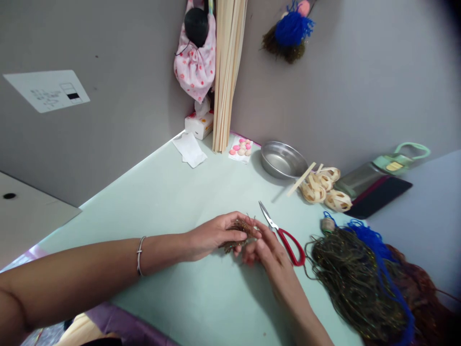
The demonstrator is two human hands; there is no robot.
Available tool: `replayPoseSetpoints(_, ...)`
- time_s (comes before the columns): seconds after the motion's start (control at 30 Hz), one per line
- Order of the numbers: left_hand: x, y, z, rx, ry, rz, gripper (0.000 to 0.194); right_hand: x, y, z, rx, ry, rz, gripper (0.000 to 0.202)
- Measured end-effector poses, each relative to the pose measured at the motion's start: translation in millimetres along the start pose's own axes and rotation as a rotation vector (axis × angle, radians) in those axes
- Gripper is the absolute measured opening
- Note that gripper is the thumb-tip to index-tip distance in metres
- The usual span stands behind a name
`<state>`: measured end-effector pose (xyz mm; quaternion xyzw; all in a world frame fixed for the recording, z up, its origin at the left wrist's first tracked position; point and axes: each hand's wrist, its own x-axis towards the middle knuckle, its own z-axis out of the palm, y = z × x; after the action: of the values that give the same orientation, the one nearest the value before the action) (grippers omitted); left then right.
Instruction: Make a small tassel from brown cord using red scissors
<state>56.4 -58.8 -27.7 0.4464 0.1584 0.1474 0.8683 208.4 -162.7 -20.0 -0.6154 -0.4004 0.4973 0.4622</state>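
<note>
My left hand [216, 234] is closed round a small bundle of brown, glittery yarn [230, 244], whose loose ends stick out below the fingers. My right hand [268, 247] meets it from the right, its fingertips at the bundle's right end, partly blurred; whether they pinch a strand is too small to tell. Scissors with red handles [293, 247] lie on the table just beyond my right hand, blades pointing away. To the right is a large heap of dark green-brown yarn [353, 274] with blue yarn [369, 240] over it.
On the pale green table [162, 192] stand a metal bowl [283, 161], wooden strip coils [317, 187], a bottle [374, 173] on a dark tablet, pink and beige beads [241, 148], upright wooden strips [226, 77] and a tissue pack [198, 126]. A blue-brown tassel [290, 33] hangs above.
</note>
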Motion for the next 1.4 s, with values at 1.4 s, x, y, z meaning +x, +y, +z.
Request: replayPoseSetpoints(1.4,2,-2,-4.2,0.019,0.241,-0.041,0.035,0,3,3,0.187,0.046,0.052,0.021)
